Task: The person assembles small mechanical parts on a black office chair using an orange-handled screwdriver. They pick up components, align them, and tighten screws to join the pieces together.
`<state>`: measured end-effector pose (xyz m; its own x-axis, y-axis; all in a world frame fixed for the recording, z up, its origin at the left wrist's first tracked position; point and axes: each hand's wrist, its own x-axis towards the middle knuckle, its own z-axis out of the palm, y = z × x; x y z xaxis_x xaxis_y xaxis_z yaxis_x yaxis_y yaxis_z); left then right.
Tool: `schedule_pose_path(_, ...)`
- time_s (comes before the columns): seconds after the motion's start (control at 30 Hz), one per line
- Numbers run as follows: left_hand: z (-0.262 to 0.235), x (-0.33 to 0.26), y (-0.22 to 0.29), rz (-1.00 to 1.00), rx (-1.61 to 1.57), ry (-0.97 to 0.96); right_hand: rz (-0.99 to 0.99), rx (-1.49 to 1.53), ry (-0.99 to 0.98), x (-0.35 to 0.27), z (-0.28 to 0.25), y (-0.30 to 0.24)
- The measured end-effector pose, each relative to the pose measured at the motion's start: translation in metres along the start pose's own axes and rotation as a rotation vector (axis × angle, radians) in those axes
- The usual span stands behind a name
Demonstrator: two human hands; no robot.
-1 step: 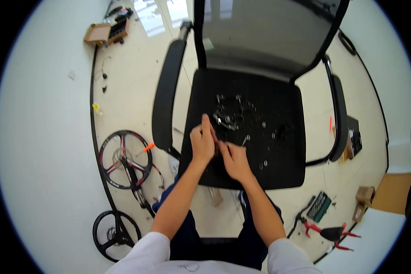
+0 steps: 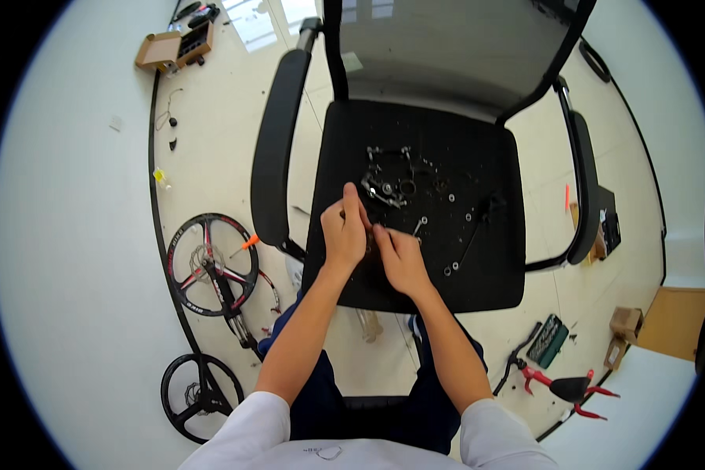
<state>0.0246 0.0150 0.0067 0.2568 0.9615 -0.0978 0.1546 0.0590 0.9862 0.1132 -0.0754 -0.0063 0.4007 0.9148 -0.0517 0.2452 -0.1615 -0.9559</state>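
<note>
Over the front of a black office chair's seat, my two hands almost meet. My left hand is closed, its thumb pointing away from me, and a bit of something dark shows at its fingers. Thumb and fingers of my right hand are pressed together beside it. What either hand grips is too dark and small to name. Just beyond them lies a silver and black metal mechanism next to a dark ring. To the right rest a small wrench, a thin dark rod and several small nuts or washers.
Armrests flank the seat. On the floor at left are a spoked wheel, a black wheel and an orange-handled screwdriver. An open cardboard box stands far left. A green tool case and red forked frame part lie at right.
The whole view has shifted a little, so the chair and the parts sit slightly higher in it. My hands stay together in nearly the same pose.
</note>
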Motion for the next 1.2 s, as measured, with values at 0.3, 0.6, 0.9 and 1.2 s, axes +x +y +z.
schedule_pose_path(0.3, 0.009, -0.013, 0.007, 0.459, 0.186, -0.139, 0.528, 0.844, -0.089, 0.016, -0.008, 0.005)
schedule_pose_path(0.6, 0.007, -0.015, 0.006, 0.01, -0.407, -0.352, 0.162, 0.244, 0.127, 0.02, -0.022, 0.009)
schedule_pose_path(0.9, -0.014, -0.002, 0.006, -0.489, -0.377, -0.428, -0.123, -0.084, -0.09, 0.012, -0.032, -0.011)
schedule_pose_path(1.2, 0.001, -0.018, 0.006, -0.561, -0.447, -0.383, -0.211, -0.179, -0.082, 0.012, -0.024, -0.003)
